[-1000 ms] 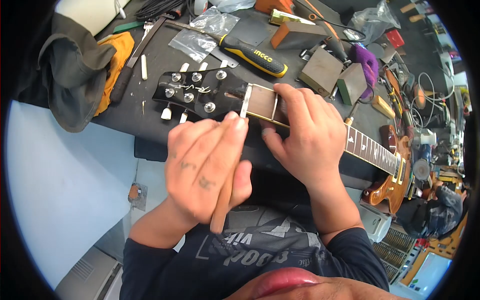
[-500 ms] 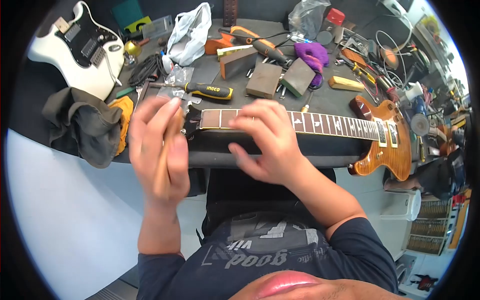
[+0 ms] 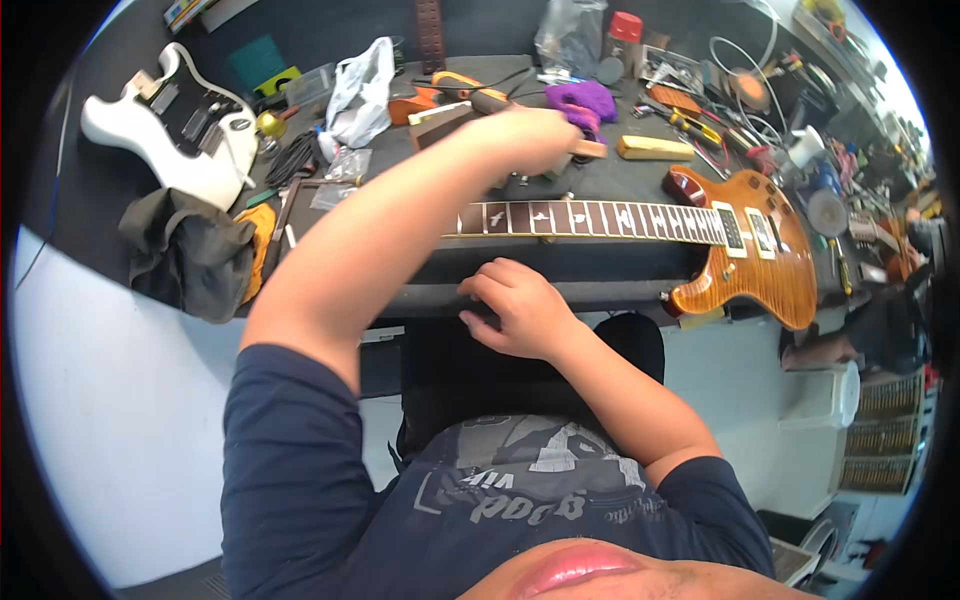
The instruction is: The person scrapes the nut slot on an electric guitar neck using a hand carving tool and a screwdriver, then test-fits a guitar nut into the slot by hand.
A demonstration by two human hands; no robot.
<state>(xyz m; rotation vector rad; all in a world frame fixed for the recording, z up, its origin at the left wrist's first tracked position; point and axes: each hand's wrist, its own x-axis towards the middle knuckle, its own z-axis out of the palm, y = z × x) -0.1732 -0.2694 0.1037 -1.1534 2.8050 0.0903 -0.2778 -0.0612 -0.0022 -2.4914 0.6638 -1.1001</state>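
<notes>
My left forearm reaches across the bench, and my left hand (image 3: 535, 140) is beyond the guitar neck, closed on a tan wooden piece (image 3: 589, 149) that sticks out on its right. The dark sanding blocks are mostly hidden behind this hand. My right hand (image 3: 518, 308) is at the bench's front edge, just below the neck, with its fingers loosely bent, the thumb apart and nothing visible in it. An amber guitar (image 3: 780, 275) lies with its fretboard (image 3: 580, 218) pointing left; my left forearm covers the headstock.
A white guitar body (image 3: 160, 150) and a dark cloth (image 3: 185, 250) lie on the left. Behind are a white plastic bag (image 3: 360, 95), a purple cloth (image 3: 582, 100) and a yellowish block (image 3: 655, 149). Tools and cables crowd the right side.
My left hand has swung from left of the headstock to the back middle with the wooden piece. My right hand has come off the fretboard toward me. The view has shifted slightly.
</notes>
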